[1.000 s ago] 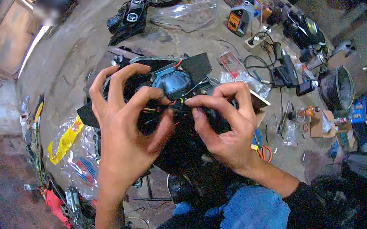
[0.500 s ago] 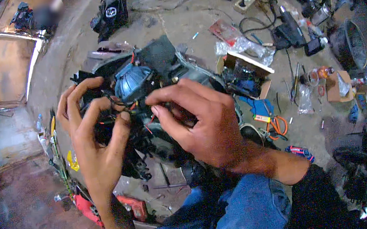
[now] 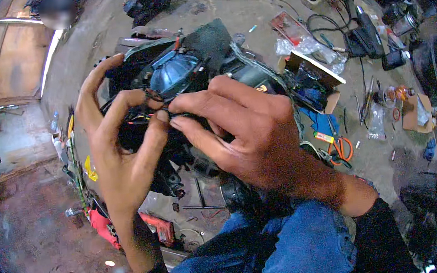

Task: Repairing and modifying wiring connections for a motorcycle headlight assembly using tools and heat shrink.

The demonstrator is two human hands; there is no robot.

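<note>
Thin wires (image 3: 143,117) right below the blue-tinted lamp (image 3: 175,72) | left hand (image 3: 113,144): grip pinching them | right hand (image 3: 253,132): thumb, forefinger nearly meeting, can't tell what's held | cardboard box (image 3: 409,116): clear plastic (image 3: 422,112) inside

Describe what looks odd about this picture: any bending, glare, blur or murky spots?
Head view throughout: the wooden door bows at its edges, and the corners fall to black; light glares white through the gap beside it; a round patch at upper left is smeared; the right sleeve is dark and grainy; the thin wires by the left hand can't be traced clearly.
</note>
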